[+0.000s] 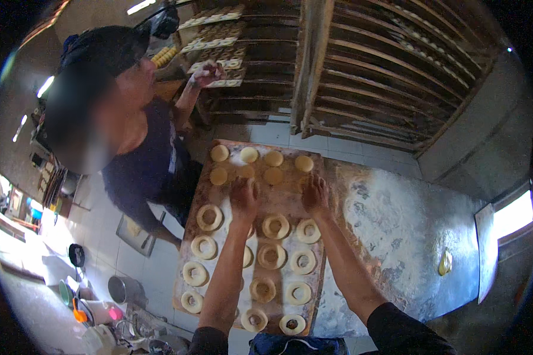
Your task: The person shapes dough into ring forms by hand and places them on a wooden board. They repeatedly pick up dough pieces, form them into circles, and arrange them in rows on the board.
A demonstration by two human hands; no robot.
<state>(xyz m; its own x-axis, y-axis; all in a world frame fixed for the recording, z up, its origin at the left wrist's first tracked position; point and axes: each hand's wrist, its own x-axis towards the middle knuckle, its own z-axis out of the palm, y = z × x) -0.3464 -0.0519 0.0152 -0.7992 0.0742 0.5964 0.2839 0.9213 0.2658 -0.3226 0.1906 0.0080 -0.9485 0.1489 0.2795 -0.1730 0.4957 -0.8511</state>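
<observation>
Rows of pale dough lie on a floury wooden board (260, 204). My left hand (244, 198) is palm down over the board, its fingers pointing away and loosely bent, just nearer than a flat dough round (246, 172). To its right, my right hand (315, 196) reaches forward with its fingers partly apart, below another dough round (304, 163). Both hands look open and seem to hold nothing; what lies under them is hidden. Nearer to me, several dough rings (275, 226) have hollowed middles, and my left forearm covers part of them.
A co-worker (154, 148) in a dark cap and shirt stands at the left, one floury hand (208, 73) raised. A flour-dusted table (397, 219) adjoins the board, with a small yellowish bag (445, 262) on it. Wooden racks (391, 71) stand behind; a metal pot (126, 290) is at lower left.
</observation>
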